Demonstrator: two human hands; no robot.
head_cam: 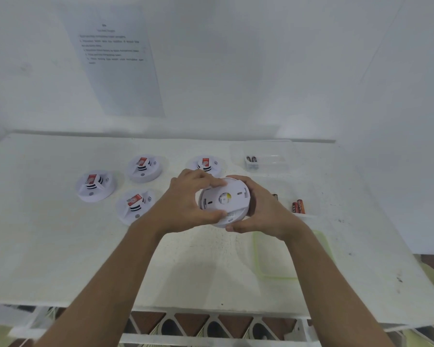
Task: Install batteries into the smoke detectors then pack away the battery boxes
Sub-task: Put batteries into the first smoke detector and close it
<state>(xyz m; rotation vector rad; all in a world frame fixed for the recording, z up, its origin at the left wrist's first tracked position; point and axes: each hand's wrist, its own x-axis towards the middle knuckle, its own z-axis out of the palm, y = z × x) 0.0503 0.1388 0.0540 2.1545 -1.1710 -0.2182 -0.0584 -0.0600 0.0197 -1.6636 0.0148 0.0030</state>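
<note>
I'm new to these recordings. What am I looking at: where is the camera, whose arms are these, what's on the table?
No machine here: a person works bare-handed, filmed by one camera worn on their head, looking down. The left hand and right hand both grip one white smoke detector, its back facing the camera. On the table, four more detectors lie left of and behind the hands. At the back right a clear box holds dark batteries; orange batteries stand nearer, right of the hands. A green-rimmed lid lies beneath the right forearm, and a printed sheet hangs on the wall.

Plain work station: white table [60, 259], white wall [261, 71] with printed instruction sheet [120, 71].
</note>
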